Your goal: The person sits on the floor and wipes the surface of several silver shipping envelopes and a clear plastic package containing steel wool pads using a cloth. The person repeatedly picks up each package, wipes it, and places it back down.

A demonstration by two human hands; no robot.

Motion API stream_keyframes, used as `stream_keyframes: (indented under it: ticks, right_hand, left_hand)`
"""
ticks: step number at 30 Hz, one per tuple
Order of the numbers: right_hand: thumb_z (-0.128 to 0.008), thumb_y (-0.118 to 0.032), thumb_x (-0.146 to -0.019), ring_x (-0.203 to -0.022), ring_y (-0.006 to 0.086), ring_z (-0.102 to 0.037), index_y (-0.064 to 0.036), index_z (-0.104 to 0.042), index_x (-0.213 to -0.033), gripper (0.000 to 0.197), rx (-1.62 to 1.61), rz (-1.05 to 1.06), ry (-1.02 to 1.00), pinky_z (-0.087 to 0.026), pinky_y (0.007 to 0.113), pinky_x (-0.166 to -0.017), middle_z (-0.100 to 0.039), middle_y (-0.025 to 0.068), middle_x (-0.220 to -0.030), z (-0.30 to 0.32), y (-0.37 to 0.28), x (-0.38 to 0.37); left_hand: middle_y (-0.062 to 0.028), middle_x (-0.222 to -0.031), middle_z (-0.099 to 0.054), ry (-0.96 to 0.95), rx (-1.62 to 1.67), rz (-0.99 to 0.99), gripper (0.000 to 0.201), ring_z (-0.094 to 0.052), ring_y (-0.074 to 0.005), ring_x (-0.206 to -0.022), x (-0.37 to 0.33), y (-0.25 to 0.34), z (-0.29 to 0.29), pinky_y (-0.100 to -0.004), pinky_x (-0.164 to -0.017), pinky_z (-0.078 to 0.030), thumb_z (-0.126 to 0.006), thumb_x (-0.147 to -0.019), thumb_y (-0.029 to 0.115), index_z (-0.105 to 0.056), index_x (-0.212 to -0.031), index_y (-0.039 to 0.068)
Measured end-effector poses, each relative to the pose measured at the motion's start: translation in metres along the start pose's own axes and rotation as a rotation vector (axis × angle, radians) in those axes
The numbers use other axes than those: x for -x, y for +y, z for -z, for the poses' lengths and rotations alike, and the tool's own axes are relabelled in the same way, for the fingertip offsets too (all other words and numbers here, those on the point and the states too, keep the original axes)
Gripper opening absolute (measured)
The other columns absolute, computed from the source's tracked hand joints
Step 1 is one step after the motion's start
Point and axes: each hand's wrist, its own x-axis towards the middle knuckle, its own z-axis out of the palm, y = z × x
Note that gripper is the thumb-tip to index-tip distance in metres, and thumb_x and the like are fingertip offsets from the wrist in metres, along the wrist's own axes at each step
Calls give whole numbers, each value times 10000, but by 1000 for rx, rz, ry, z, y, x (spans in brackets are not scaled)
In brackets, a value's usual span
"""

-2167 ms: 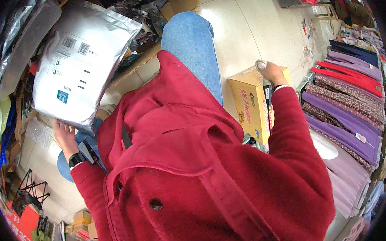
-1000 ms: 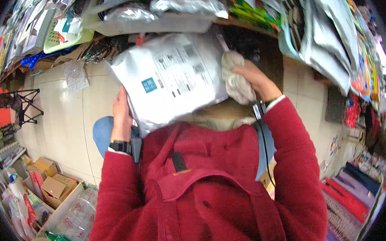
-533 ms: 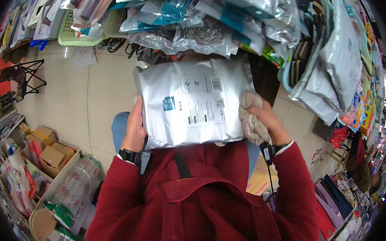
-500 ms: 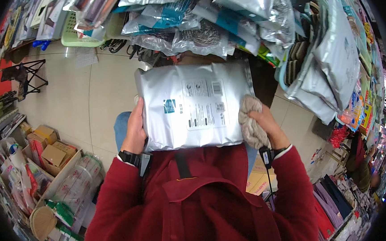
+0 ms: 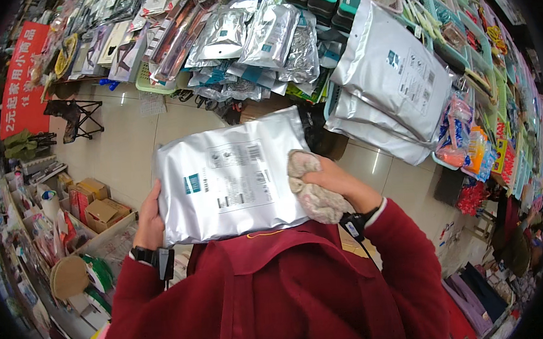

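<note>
A large silver foil package [image 5: 243,215] with a teal square and a printed panel lies in front of me, tilted, its lower edge near my red apron [image 5: 258,252]. My left hand [image 5: 150,221] grips its left edge, thumb on the upper face and the other fingers hidden beneath. In my right hand [image 5: 332,181] is a crumpled greyish-beige cloth [image 5: 316,195], closed in the fingers and touching the package's right edge. Each wrist wears a dark band with a small device.
Ahead right, similar large silver packages [image 5: 397,75] are stacked on a display. Smaller silver pouches [image 5: 268,34] lie at the front, beside a green basket [image 5: 152,78]. A folding stool [image 5: 76,117] stands on the tiled floor at left, with cardboard boxes [image 5: 106,212] nearer.
The package has shifted left and turned slightly counter-clockwise, both hands moving with it. The right hand's cloth remains at its right edge. The view now takes in more of the display ahead.
</note>
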Motion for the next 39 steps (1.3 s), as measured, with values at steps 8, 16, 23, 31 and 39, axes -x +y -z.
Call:
stream_keyframes:
  ticks: [8, 16, 23, 31, 39]
  right_hand:
    - [-650, -135, -745, -958, 169, -581, 6, -534, -1170, 462, 531, 15, -7, -462, 308, -863, -630, 103, -1048, -38, -52, -28]
    - [-665, -131, -756, -945, 207, -602, 42, -466, -1252, 562, 788, 253, 301, -470, 310, -855, -628, 141, -1043, -33, -118, -49]
    - [-617, -99, -744, -958, 214, -615, 28, -561, -1169, 447, 582, 326, 854, -483, 320, -859, -652, 124, -1025, 58, -143, 18]
    - [-601, -75, -737, -965, 201, -617, 24, -576, -1186, 460, 504, 327, 1176, -479, 309, -864, -645, 116, -1063, 255, -127, 134]
    - [-617, -98, -730, -1009, 243, -616, 33, -520, -1248, 543, 254, 33, 1125, -479, 338, -877, -629, 155, -1110, 380, -49, 130]
  left_hand:
    - [-162, -1290, -571, 190, 124, -293, 496, -587, -314, -1127, 59, -29, 69, -479, -967, -491, -550, -967, 355, -477, -1340, 35]
    - [-103, -1217, -594, 100, 64, -652, 410, -597, -204, -1060, 14, 21, 0, -354, -903, -506, -567, -977, 256, -480, -1298, 18]
    - [-41, -1093, -628, -295, -258, -623, 320, -588, -126, -943, -35, 79, -196, -269, -835, -477, -572, -972, 224, -560, -1199, -1]
    - [-34, -979, -649, -706, -644, -804, 319, -561, -96, -835, -109, -44, -444, -253, -746, -454, -636, -916, 215, -601, -1145, -4]
    - [-302, -1236, -523, -395, -1444, -929, 1009, -512, -433, -1165, -182, -153, -467, -456, -1001, -409, -792, -709, 356, -228, -1468, 4]
